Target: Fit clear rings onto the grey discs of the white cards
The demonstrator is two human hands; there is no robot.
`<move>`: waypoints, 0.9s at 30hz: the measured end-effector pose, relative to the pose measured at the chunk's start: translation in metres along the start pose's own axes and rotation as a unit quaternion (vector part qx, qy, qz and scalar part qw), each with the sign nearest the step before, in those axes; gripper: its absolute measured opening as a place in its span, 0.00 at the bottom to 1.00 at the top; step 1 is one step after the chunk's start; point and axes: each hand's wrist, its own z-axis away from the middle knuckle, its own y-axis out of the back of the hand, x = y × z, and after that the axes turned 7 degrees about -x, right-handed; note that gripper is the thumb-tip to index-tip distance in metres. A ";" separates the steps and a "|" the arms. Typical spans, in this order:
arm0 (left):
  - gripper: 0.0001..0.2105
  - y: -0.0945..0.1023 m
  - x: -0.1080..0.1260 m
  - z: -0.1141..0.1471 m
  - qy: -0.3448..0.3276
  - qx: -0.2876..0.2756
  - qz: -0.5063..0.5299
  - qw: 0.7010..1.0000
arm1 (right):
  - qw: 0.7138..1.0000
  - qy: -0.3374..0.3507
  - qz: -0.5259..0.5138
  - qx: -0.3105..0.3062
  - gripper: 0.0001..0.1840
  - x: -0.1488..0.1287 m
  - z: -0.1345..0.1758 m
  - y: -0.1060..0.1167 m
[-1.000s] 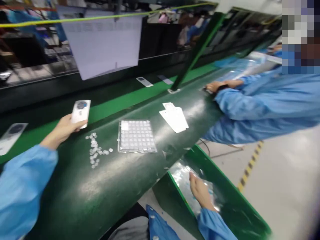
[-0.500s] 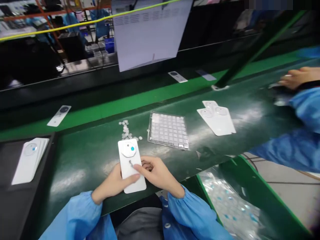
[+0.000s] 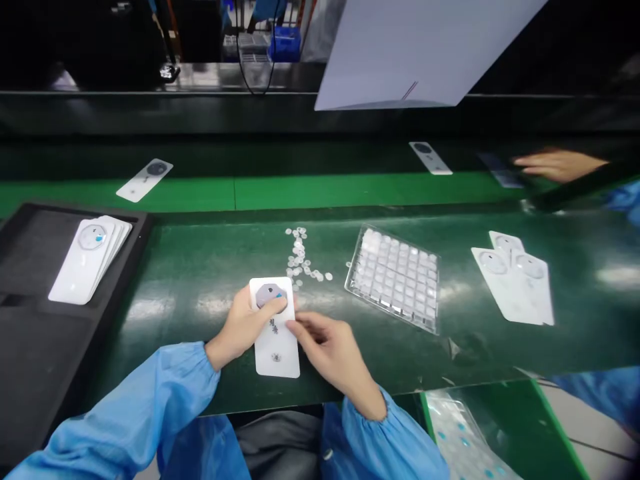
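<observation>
A white phone back cover (image 3: 277, 350) is held upright above the bench edge, its round camera area and blue tab at the top. My left hand (image 3: 243, 327) grips it from the left, thumb laid over the camera area by the blue tab. My right hand (image 3: 327, 347) is at the cover's right edge, thumb and fingers closed there; the fingers behind are partly hidden. Just beyond the cover lie loose small clear discs (image 3: 299, 252). To their right sits a clear plastic tray (image 3: 395, 277) with rows of small pockets.
On the left, a stack of white covers (image 3: 75, 267) rests in a black tray (image 3: 45, 353). Overlapping white covers (image 3: 523, 293) lie at right. Single covers (image 3: 143, 181) ride the green belt (image 3: 300, 192). A co-worker's hand (image 3: 560, 165) reaches over the belt. A green bin (image 3: 530, 413) stands below, right.
My left thumb has moved up the cover onto the camera area. My right hand has shifted from the cover's face to its right edge. The view has turned, and the co-worker's hand is over the belt.
</observation>
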 end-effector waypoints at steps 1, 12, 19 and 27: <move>0.16 0.000 0.001 0.001 0.005 -0.008 0.000 1.000 | 0.998 0.024 0.038 0.053 0.13 -0.003 0.001 0.003; 0.12 0.000 0.006 0.004 -0.056 -0.007 -0.110 0.992 | 0.937 0.221 0.252 0.094 0.13 -0.024 -0.005 0.003; 0.13 0.001 0.001 0.005 -0.093 -0.024 -0.155 0.983 | 0.919 0.227 0.313 0.074 0.17 -0.014 -0.008 0.003; 0.13 0.003 -0.002 0.005 -0.077 -0.038 -0.149 0.985 | 0.909 0.228 0.342 0.074 0.14 -0.012 -0.008 0.005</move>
